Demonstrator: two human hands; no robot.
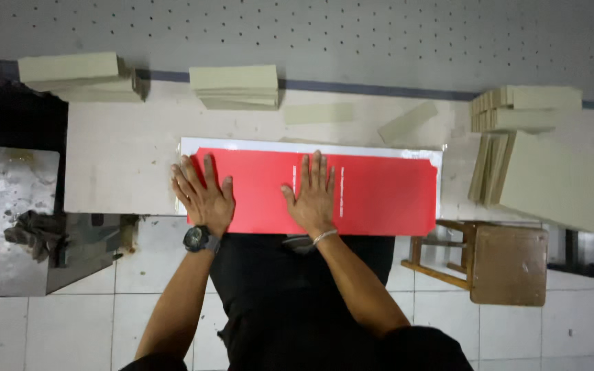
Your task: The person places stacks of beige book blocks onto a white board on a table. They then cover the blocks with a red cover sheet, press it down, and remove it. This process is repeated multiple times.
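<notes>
A: Entry one. What lies under the hands?

B: A long red rectangular sheet with a white border [379,196], flat along the near edge of the pale wooden tabletop [122,158]. Two thin pale lines run across its middle; I cannot tell what they are.

A: Left hand?

B: Left hand [204,192], black wristwatch [197,238] on its wrist, pressed palm down on the sheet's left end, fingers spread and flat. It grips nothing; it only bears on the sheet.

A: Right hand?

B: Right hand [313,192], thin silver bracelet [324,236] at the wrist, likewise open and flat, palm down near the sheet's middle. Nothing grasped.

A: Surroundings, working outward.

B: Behind the sheet, two loose beige board strips [317,113] lie on the tabletop, the right one tilted. Further back, a stack of beige boards [235,86] and a second beige stack at the far left [77,74]. To the right, more beige boards stacked and leaning on edge [531,148]. Below those, a brown wooden stool [507,264] on the white tiled floor [70,323]. At left, a grey metal machine surface [8,206], with a crumpled dark rag [36,233] on it. A grey perforated wall panel [379,38] runs behind everything.
</notes>
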